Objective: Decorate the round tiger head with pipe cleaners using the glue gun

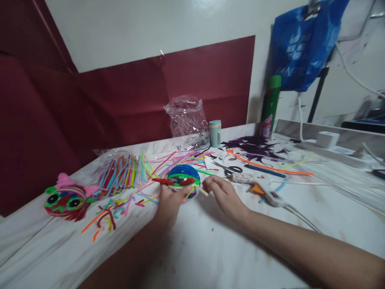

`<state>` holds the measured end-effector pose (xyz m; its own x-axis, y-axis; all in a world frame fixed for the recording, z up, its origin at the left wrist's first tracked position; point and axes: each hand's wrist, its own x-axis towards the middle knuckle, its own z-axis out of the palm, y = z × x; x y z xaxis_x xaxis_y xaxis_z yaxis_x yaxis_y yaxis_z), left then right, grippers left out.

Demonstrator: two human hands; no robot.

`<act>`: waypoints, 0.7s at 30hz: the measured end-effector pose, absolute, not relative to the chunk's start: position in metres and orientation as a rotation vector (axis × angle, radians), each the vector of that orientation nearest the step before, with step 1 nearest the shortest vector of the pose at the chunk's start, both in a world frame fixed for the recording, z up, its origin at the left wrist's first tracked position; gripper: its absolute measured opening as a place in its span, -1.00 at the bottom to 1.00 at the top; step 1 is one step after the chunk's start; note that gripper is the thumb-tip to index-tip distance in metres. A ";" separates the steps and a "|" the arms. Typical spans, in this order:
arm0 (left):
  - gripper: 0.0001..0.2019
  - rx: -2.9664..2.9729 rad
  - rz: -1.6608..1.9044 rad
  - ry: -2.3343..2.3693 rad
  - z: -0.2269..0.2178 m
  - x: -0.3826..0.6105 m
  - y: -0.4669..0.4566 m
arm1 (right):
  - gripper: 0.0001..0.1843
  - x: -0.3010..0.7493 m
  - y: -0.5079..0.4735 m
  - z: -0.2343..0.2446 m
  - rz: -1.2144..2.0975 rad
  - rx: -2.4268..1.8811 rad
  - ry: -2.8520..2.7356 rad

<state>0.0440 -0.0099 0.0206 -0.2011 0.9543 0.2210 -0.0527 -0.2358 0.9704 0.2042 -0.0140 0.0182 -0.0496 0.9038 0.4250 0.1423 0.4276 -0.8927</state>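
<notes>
My left hand grips a round craft piece wrapped in blue and green pipe cleaners, with red strips across its front. The thumb presses on the near side, and the fingers behind it are hidden. A short pale strip juts from the piece's right side. Close beside that strip, my right hand is closed with its fingertips pinched together. Whatever they may hold is too small to make out. To the left lies a finished-looking pipe-cleaner animal head with big green-rimmed eyes and pink ears.
Pipe-cleaner scraps and a bagged bundle of pipe cleaners lie left. Scissors, a corded glue gun, and an orange pipe cleaner lie right. Behind stand a lidded cup, a clear bag and a green spray can.
</notes>
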 end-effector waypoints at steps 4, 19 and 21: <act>-0.30 1.041 1.570 0.987 0.015 0.034 0.000 | -0.70 0.210 -0.008 0.017 0.821 -1.027 -1.451; -0.23 1.261 1.610 1.030 0.035 0.032 -0.007 | -0.75 0.245 0.024 0.048 0.654 -0.927 -1.250; -0.25 1.309 1.621 1.074 0.035 0.031 -0.005 | -0.78 0.264 0.038 0.066 0.623 -0.980 -1.274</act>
